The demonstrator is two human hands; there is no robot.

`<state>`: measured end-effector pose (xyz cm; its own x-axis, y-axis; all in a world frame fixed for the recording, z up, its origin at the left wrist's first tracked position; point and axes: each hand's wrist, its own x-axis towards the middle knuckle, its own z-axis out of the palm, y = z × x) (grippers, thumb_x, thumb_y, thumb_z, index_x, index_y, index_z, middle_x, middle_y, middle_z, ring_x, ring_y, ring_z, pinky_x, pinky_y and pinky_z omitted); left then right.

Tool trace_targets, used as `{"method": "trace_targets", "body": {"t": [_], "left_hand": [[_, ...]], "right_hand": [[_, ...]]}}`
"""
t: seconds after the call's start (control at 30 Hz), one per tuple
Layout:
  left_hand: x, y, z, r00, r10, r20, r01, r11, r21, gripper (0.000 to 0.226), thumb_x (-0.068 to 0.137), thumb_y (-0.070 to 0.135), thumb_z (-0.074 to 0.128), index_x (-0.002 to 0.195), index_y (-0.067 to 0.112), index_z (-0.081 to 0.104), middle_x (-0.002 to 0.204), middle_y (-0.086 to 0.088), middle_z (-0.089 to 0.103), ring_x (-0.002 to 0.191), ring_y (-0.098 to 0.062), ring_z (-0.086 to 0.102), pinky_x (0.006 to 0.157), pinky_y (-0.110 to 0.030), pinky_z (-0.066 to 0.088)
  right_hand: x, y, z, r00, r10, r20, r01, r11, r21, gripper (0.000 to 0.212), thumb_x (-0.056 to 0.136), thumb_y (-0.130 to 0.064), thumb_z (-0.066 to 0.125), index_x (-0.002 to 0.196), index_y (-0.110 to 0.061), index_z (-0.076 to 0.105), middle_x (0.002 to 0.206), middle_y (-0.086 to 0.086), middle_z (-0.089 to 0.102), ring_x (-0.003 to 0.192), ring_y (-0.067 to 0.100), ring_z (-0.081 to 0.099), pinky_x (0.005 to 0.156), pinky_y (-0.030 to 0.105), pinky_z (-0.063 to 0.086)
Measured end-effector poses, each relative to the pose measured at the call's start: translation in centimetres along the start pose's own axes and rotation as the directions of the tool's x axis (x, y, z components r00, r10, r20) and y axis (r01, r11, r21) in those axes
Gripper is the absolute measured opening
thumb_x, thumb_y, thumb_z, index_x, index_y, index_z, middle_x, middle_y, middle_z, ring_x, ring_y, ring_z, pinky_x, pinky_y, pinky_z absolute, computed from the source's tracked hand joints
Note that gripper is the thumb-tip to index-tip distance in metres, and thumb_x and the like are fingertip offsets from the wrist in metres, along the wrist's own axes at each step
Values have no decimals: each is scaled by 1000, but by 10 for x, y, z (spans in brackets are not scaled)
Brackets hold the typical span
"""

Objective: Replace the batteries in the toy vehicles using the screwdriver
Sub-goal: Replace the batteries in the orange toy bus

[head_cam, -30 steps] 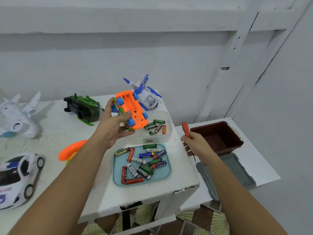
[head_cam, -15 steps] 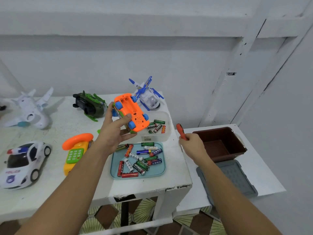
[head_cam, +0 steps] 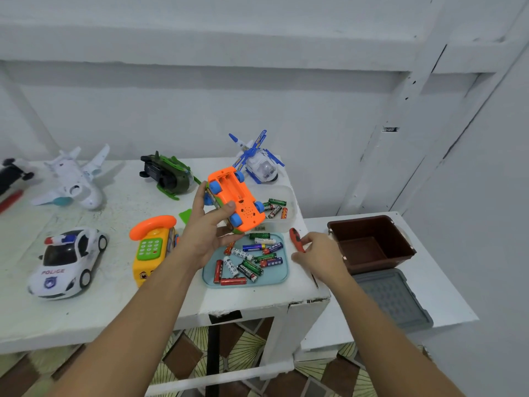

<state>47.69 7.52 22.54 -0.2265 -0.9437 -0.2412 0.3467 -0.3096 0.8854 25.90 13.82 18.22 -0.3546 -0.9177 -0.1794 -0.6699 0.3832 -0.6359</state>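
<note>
My left hand [head_cam: 206, 230] holds an orange toy car [head_cam: 237, 199] with blue wheels upside down above the table; its battery bay is open and looks empty. My right hand [head_cam: 320, 255] grips a red-handled screwdriver [head_cam: 296, 239] at the table's right edge, with the shaft hidden behind the hand. Below the car, a light-blue tray [head_cam: 283, 275] holds several loose batteries [head_cam: 249, 263]. A clear tub [head_cam: 287, 222] behind it holds more batteries [head_cam: 274, 207].
On the white table [head_cam: 114, 299] stand a police car [head_cam: 67, 262], a yellow toy phone [head_cam: 151, 245], a white plane [head_cam: 74, 179], a green vehicle [head_cam: 169, 176] and a blue-white helicopter [head_cam: 259, 161]. A brown bin [head_cam: 372, 242] and grey lid [head_cam: 392, 296] sit on the lower right table.
The view has shifted left, showing more of the table. My right hand with the screwdriver has moved in over the table's right edge, beside the tray. The orange car stays held.
</note>
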Motion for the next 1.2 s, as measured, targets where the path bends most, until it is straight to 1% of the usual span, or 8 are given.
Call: {"method": "trace_targets", "body": {"t": [0.2, 0.33, 0.47, 0.6, 0.67, 0.83, 1.1, 1.2], "left_hand": [[-9, -6, 1, 1000, 0, 23, 1, 1000, -5, 73, 94, 11, 62, 147, 49, 30, 142, -2, 49, 100, -37, 70, 68, -44, 63], [-7, -6, 3, 1000, 15, -5, -15, 1000, -4, 72, 95, 12, 62, 147, 48, 29, 143, -3, 49, 102, -39, 69, 73, -47, 62], [-1, -5, 8, 999, 33, -31, -33, 999, 18, 73, 95, 13, 63, 148, 49, 27, 139, -1, 50, 106, -39, 68, 75, -48, 62], [5, -9, 14, 994, 69, -88, -66, 997, 42, 72, 94, 16, 65, 148, 48, 28, 134, 3, 54, 104, -37, 69, 78, -48, 61], [8, -13, 19, 988, 99, -116, -93, 994, 56, 73, 95, 17, 65, 149, 47, 27, 140, 2, 52, 102, -34, 71, 78, -47, 61], [14, -26, 29, 967, 162, -195, -146, 985, 94, 69, 95, 20, 63, 150, 43, 27, 138, 8, 53, 95, -26, 74, 74, -42, 62], [20, -42, 24, 950, 216, -225, -197, 975, 104, 64, 97, 25, 61, 150, 40, 28, 147, -6, 48, 102, -25, 72, 70, -38, 59], [20, -44, 23, 943, 230, -238, -208, 971, 116, 61, 98, 26, 59, 149, 39, 29, 142, -5, 54, 103, -24, 72, 70, -38, 60]], "right_hand": [[0, 1, 6, 999, -22, 41, 24, 999, -37, 45, 78, -26, 76, 117, -12, 60, 108, 7, 64, 91, 17, 58, 69, 24, 38], [2, 10, -8, 988, 27, 153, -62, 971, 229, 33, 80, -23, 77, 107, -15, 61, 80, 8, 68, 59, 17, 62, 60, 29, 50], [17, 29, -24, 977, 75, 198, -184, 763, 620, 9, 91, -13, 64, 96, -5, 65, 76, 12, 59, 55, 19, 56, 48, 29, 47], [52, 74, -15, 925, 278, 259, -374, 539, 755, 16, 91, -21, 63, 96, -6, 63, 69, 6, 55, 57, 19, 55, 49, 27, 44], [68, 105, 4, 882, 348, 317, -465, 541, 701, 13, 91, -19, 62, 96, -6, 61, 72, 7, 56, 58, 21, 56, 50, 27, 46], [82, 186, 66, 830, 379, 408, -529, 768, 362, 20, 93, -5, 56, 112, 1, 60, 93, 17, 62, 70, 26, 60, 63, 34, 51], [96, 249, 126, 798, 412, 441, -492, 867, 80, 47, 94, 2, 51, 140, -6, 44, 120, 24, 57, 77, 24, 53, 53, 30, 46], [102, 264, 142, 787, 404, 467, -454, 891, -5, 58, 89, 6, 58, 143, -1, 40, 130, 24, 52, 96, 32, 54, 66, 39, 53]]}}
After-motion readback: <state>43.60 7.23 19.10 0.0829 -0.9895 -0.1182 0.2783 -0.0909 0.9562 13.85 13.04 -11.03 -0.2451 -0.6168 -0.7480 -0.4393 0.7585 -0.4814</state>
